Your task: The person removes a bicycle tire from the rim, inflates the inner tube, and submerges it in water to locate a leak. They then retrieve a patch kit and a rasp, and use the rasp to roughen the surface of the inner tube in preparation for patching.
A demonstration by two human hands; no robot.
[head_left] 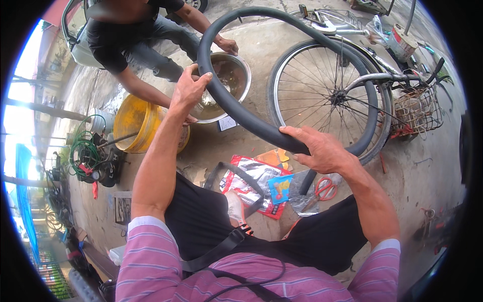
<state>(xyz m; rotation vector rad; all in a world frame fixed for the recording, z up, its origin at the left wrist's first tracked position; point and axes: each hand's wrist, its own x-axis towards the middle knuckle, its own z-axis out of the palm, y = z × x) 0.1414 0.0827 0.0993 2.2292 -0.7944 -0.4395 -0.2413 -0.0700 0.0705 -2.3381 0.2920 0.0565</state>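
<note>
A black inflated inner tube (236,108) loops up in front of me. My left hand (190,88) grips its left side, above a metal basin. My right hand (317,147) clasps the tube's lower right part, just in front of a bicycle wheel (322,85). The metal basin (236,75) holds murky water. Another person in black crouches across from me, one hand (229,46) on the basin's rim and the other low beside the basin.
A yellow bucket (133,123) stands left of the basin. Red scissors (327,189), red and blue packets (256,183) and a black rubber strip lie on the concrete by my knees. An overturned bicycle with a wire basket (417,108) lies right. A small motor with green hose (90,156) sits left.
</note>
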